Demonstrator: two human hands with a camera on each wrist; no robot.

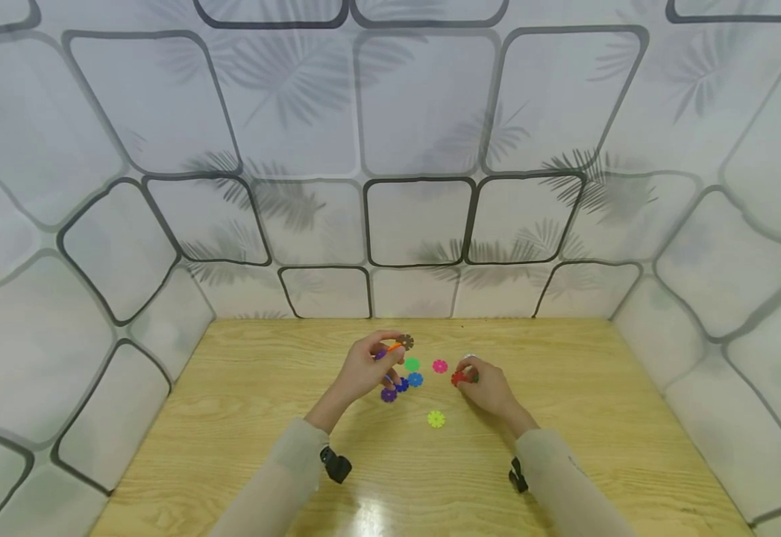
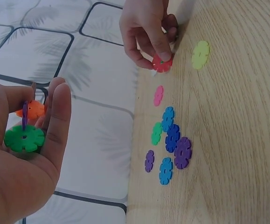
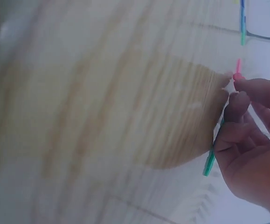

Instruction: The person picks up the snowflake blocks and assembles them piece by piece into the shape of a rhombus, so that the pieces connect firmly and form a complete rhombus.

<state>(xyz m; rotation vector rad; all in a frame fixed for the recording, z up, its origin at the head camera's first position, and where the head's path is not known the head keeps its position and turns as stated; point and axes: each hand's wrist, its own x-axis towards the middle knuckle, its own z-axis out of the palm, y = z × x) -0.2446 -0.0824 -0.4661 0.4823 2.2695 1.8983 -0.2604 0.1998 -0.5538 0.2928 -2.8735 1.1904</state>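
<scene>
My left hand (image 1: 366, 367) is raised over the table and holds joined notched plastic discs: an orange disc (image 2: 32, 109), a purple disc (image 2: 24, 116) edge-on and a green disc (image 2: 24, 138). A brown disc (image 1: 406, 342) shows right at its fingertips in the head view. Low at the table, my right hand (image 1: 491, 385) pinches a red disc (image 2: 162, 64) between thumb and fingers. A green disc (image 3: 209, 163) shows edge-on beneath that hand in the right wrist view. A pink disc (image 1: 440, 366) lies between the hands.
Blue (image 1: 415, 380), light green (image 1: 412, 364), dark blue (image 2: 172, 138) and purple (image 2: 183, 152) discs lie clustered on the wooden table (image 1: 229, 447). A yellow disc (image 1: 436, 419) lies nearer me. Patterned fabric walls (image 1: 417, 224) rise behind and at both sides.
</scene>
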